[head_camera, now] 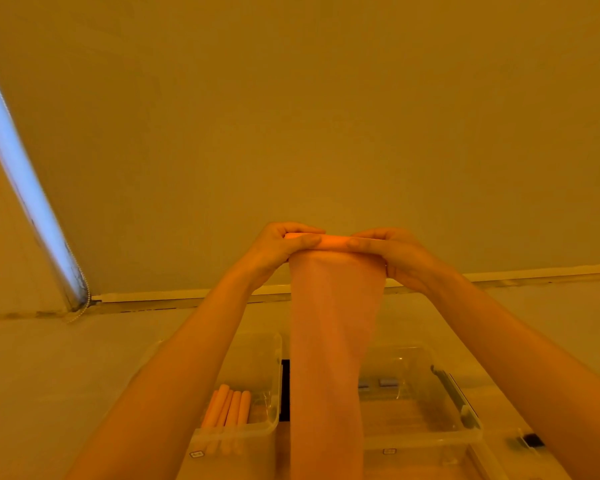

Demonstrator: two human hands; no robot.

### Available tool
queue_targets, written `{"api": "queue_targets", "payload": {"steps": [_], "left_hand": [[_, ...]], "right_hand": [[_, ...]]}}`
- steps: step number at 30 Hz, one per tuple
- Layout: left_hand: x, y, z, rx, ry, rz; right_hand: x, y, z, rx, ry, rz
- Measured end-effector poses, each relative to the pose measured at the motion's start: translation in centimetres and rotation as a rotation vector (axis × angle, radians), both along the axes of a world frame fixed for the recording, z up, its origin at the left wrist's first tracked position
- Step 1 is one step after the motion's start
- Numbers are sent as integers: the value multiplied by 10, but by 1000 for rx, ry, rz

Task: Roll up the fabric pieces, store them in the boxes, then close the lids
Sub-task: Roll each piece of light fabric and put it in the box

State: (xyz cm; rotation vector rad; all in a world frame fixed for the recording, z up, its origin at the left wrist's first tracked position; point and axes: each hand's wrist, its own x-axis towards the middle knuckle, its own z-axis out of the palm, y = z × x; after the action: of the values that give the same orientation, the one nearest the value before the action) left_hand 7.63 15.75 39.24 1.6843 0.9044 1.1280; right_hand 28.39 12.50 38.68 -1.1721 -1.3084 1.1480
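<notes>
Mid-task: we are rolling one fabric piece in the air.
Our left hand [284,247] and right hand [392,254] pinch the fabric piece [329,327] at its rolled top; four rolls [227,408] lie in the left box [257,427], the right box [426,434] looks empty, lids unclosed.

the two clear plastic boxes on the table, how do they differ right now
The left clear plastic box holds several orange fabric rolls standing side by side; the right clear plastic box shows no rolls. The hanging fabric partly hides the right box, less the left. Both are open-topped and transparent.
</notes>
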Motion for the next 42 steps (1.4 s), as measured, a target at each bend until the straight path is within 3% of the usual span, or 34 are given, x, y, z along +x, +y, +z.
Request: {"api": "queue_targets", "payload": {"steps": [4, 9, 20, 28, 33, 42], "left_hand": [[2, -2, -2, 12, -54, -15], [3, 1, -7, 60, 38, -23], [-2, -5, -22, -47, 24, -12], [0, -4, -25, -182, -92, -89], [2, -6, -30, -222, 91, -64], [-3, -5, -35, -57, 130, -24]], "right_hand": [[-2, 1, -3, 38, 47, 39], [0, 5, -3, 78, 88, -19], [5, 6, -28, -69, 93, 7], [5, 9, -32, 13, 106, -13], [7, 9, -35, 50, 201, 16], [6, 7, -36, -39, 99, 98]]}}
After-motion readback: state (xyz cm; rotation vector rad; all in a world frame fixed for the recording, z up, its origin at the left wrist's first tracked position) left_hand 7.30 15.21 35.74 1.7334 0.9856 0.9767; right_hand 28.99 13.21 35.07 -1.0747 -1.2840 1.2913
